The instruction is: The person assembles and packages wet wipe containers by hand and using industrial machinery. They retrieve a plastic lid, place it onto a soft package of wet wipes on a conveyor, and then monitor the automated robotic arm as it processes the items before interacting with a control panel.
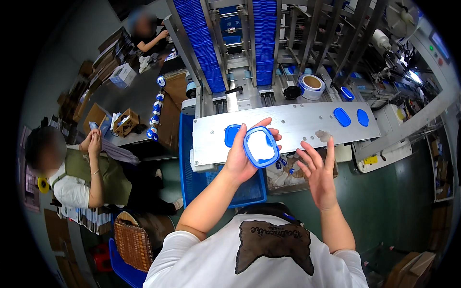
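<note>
My left hand [242, 158] is closed round the edge of a rounded-square plastic lid [261, 148] with a blue rim and a shiny white middle. It holds this lid tilted up above the front of a metal plate [288, 117]. A blue lid [232, 135] lies on the plate just behind that hand, partly covered by it. My right hand [319, 175] is empty, its fingers spread, at the plate's front edge. Beside its fingertips lies a small crumpled, translucent scrap [322, 136]. Two more blue lids, one left [342, 116] and one right [362, 117], lie farther along the plate.
Tall stacks of blue lids [199, 45] stand in the machine's metal frame. A tape roll [312, 86] sits behind the plate. Below are a blue crate [254, 192] and a bin [278, 177] of scraps. Two people work at a table [139, 91] on the left.
</note>
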Demonstrator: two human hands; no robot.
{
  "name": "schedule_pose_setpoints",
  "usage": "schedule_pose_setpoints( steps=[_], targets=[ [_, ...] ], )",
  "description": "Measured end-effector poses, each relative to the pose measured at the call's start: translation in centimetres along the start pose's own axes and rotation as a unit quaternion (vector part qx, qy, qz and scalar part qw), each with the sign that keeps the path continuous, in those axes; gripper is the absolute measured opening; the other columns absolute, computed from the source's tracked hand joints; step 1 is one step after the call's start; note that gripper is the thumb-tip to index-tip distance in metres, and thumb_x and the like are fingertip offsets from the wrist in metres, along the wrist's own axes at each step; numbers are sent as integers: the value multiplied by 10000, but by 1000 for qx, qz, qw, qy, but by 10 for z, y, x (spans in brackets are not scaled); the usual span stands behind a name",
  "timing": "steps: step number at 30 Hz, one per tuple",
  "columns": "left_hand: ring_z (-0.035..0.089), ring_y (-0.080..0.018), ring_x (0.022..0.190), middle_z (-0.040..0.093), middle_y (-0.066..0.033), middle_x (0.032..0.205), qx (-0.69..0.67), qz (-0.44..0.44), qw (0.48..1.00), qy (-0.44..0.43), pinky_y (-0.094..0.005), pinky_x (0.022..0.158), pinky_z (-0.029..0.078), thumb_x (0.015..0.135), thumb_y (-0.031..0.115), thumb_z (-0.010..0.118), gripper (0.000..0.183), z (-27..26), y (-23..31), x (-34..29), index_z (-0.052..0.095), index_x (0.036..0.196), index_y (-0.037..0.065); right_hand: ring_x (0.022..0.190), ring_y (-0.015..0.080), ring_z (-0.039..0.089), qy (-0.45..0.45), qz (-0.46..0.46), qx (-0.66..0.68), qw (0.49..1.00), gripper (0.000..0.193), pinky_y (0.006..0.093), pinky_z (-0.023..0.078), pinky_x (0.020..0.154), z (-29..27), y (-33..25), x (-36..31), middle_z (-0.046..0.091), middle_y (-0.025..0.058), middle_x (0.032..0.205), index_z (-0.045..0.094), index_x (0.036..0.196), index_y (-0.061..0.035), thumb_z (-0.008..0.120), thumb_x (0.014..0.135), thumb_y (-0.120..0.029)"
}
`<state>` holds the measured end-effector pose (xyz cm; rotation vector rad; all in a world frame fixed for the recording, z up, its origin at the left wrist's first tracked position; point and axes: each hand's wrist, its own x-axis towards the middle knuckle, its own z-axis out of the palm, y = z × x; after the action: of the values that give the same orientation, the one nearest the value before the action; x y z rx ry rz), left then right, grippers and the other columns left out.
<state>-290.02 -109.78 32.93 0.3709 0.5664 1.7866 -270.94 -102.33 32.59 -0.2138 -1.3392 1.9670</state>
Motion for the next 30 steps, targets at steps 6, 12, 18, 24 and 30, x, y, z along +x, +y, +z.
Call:
schedule_pose_setpoints(
  steps=[6,12,18,24,30],
  targets=[
    [504,-277,1083,552,-154,1083,95,74,993,4,-423,913,436,949,427,258,525,5,-15,-7,387,1276,38,988,199,543,55,22,-31,998,899,297,457,841,24,9,12,491,171,1143,-32,1422,-167,567,792,64],
    [452,-274,1171,472,-193,1248,250,152,954,-71,-369,979,375,952,400,263,526,4,-24,-23,342,1323,36,873,203,608,58,-80,-149,984,850,298,495,775,32,12,20,613,141,937,83,1414,-107,601,767,79],
    [403,-321,1223,425,-237,1287,152,41,981,-117,-427,997,349,871,554,406,698,17,-15,-38,406,1263,-24,685,253,624,-38,-397,-437,806,501,320,519,605,26,0,24,650,95,758,457,1121,-23,667,680,86],
    [439,-311,1195,429,-234,1285,401,140,888,-175,-399,995,345,767,517,612,718,11,1,-41,469,1219,-23,697,273,621,-32,-410,-394,822,687,358,514,619,27,-2,22,650,106,806,347,1254,-104,690,682,58],
    [395,-322,1234,402,-224,1315,526,213,798,-203,-394,1007,319,633,251,792,771,14,12,-42,429,1266,0,774,313,641,-87,-398,-414,814,901,377,514,670,22,-4,24,644,129,827,138,1378,-164,684,697,59]
  ],
)
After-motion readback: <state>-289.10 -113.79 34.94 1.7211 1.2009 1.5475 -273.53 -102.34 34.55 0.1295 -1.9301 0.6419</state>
